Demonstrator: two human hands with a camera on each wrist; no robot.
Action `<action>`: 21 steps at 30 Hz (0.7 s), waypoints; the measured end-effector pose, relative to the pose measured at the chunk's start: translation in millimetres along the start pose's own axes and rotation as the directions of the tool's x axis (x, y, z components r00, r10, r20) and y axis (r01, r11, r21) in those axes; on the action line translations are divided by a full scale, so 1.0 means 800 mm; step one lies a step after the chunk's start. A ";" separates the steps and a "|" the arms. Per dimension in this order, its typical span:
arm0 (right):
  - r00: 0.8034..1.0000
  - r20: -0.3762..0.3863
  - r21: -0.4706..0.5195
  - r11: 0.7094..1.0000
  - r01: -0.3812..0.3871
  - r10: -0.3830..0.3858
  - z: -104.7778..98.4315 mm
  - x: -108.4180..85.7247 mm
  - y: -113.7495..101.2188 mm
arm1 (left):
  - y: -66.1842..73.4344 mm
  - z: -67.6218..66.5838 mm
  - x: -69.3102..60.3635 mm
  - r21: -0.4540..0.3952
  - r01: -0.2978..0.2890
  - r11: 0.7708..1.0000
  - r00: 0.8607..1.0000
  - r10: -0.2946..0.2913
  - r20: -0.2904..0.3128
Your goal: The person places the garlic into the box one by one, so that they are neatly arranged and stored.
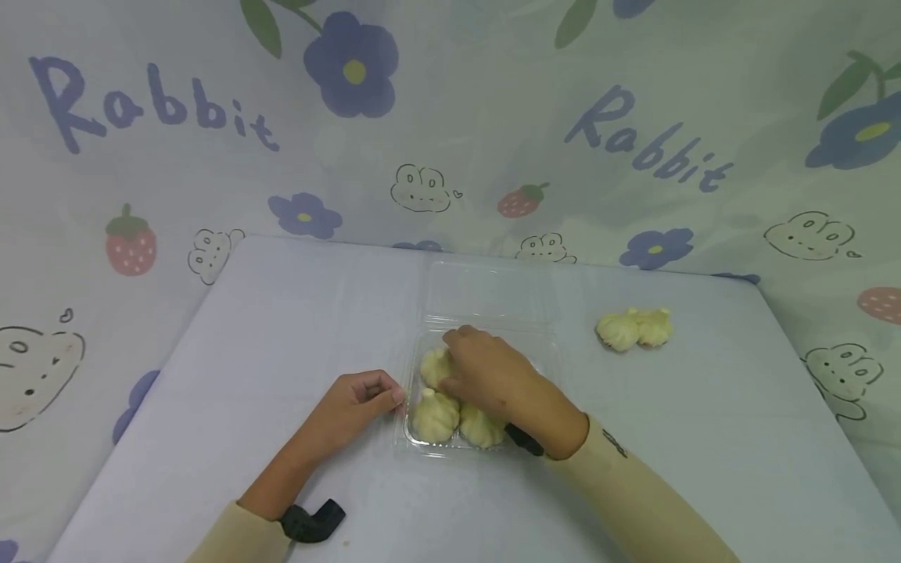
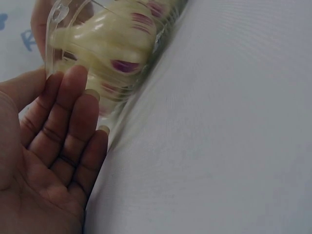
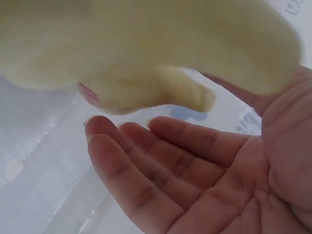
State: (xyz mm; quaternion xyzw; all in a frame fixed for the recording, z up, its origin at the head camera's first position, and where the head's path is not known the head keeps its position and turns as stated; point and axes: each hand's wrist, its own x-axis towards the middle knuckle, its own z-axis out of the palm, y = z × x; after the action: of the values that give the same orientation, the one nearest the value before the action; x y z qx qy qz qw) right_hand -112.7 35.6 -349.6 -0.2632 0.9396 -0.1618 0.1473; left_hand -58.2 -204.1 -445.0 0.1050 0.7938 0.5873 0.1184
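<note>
A clear plastic clamshell box (image 1: 450, 449) lies open, with three pale garlic bulbs visible inside. My left hand (image 1: 359, 403) pinches the box's left rim between thumb and fingertips; the left wrist view shows this beside a purple-streaked garlic bulb (image 2: 105, 34). Over the box, my right hand (image 1: 489, 371) is around the back-left garlic bulb (image 1: 433, 366). In the right wrist view its fingers (image 3: 141, 192) are slightly bent, with a gap below that bulb (image 3: 146, 90); the thumb is mostly hidden. Two more bulbs, front-left (image 1: 435, 417) and front-middle (image 1: 482, 426), sit nearer me.
Two garlic bulbs (image 1: 636, 328) lie side by side on the white table (image 1: 704, 422) to the right. The box's clear lid (image 1: 489, 289) is folded back flat behind it. A printed curtain (image 1: 464, 141) hangs behind the table.
</note>
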 end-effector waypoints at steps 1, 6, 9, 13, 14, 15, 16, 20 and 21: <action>1.000 0.001 0.002 1.000 0.003 -0.003 -0.002 -0.002 0.001 | 0.000 0.000 0.000 -0.002 -0.001 1.000 1.000 0.001 0.000; 1.000 0.008 0.031 0.999 -0.012 0.011 -0.007 -0.013 0.005 | 0.000 0.000 -0.001 0.002 0.002 1.000 1.000 -0.002 -0.002; 0.999 0.008 0.043 0.998 -0.033 0.033 -0.011 -0.022 0.006 | 0.001 0.001 -0.001 0.002 0.011 1.000 1.000 -0.011 -0.001; 0.998 -0.003 0.052 0.997 -0.057 0.057 -0.021 -0.036 0.010 | 0.001 0.001 -0.001 0.003 0.017 1.000 1.000 -0.017 -0.001; 0.998 -0.009 0.052 0.997 -0.060 0.060 -0.023 -0.040 0.011 | 0.001 0.001 -0.001 0.004 0.015 1.000 1.000 -0.015 -0.002; 0.998 -0.013 0.051 0.997 -0.060 0.061 -0.026 -0.044 0.012 | 0.001 0.001 -0.001 0.004 0.016 1.000 1.000 -0.016 -0.003; 0.998 -0.020 0.049 0.997 -0.060 0.061 -0.030 -0.047 0.013 | 0.001 0.001 -0.001 0.005 0.015 1.000 1.000 -0.015 -0.004; 0.997 -0.049 0.038 0.998 -0.052 0.054 -0.041 -0.061 0.021 | 0.001 0.000 -0.001 -0.002 0.009 1.000 1.000 -0.009 -0.005; 0.997 -0.055 0.036 0.998 -0.053 0.055 -0.044 -0.065 0.022 | 0.001 0.000 -0.001 -0.004 0.008 1.000 1.000 -0.008 -0.005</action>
State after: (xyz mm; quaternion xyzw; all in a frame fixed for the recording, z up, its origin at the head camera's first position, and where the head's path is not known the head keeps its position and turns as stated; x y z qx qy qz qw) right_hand -91.0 86.2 -314.3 -0.2306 0.9472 -0.1813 0.1297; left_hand -57.3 -204.1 -444.5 0.1001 0.7932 0.5887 0.1192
